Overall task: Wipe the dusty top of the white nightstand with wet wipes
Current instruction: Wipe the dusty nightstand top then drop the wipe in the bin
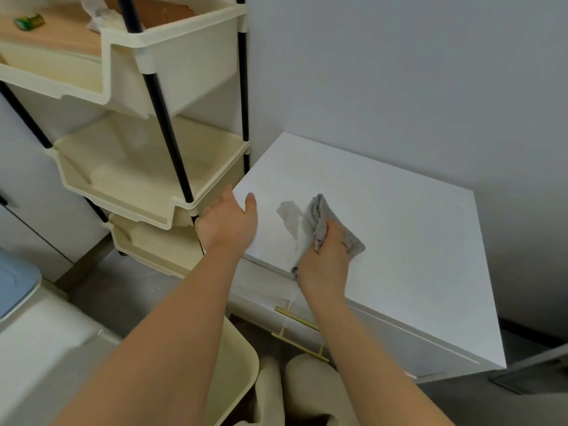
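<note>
From the head view, the white nightstand [384, 229] fills the right half of the frame, its top a broad slab running from the near-left corner at centre toward the lower right, with its far edge close along the grey wall [399, 72]. The person's right hand [325, 259] sits just inside the near-left corner of that top, fingers clamped around a bunched, greyed wet wipe [319, 219] that is pressed to the surface; a loose flap of it spreads out toward the left. The left hand [229, 222] is spread open and holds nothing, resting at the left edge of the top, thumb over the surface, beside the cream tiered rack [147, 167] that stands left of centre.

The relation that matters: nearly all of the top lies up and to the right of the wiping hand, so I judge the next strokes must run away from the body along that long diagonal. The right hand is the nearer one and already has the wipe. The top carries nothing else, so there is open room to sweep clear to the far and right edges. The tight side is the left, where the rack nearly touches the nightstand. Gold drawer handles [298, 318] show below the front edge, out of the way.
</note>
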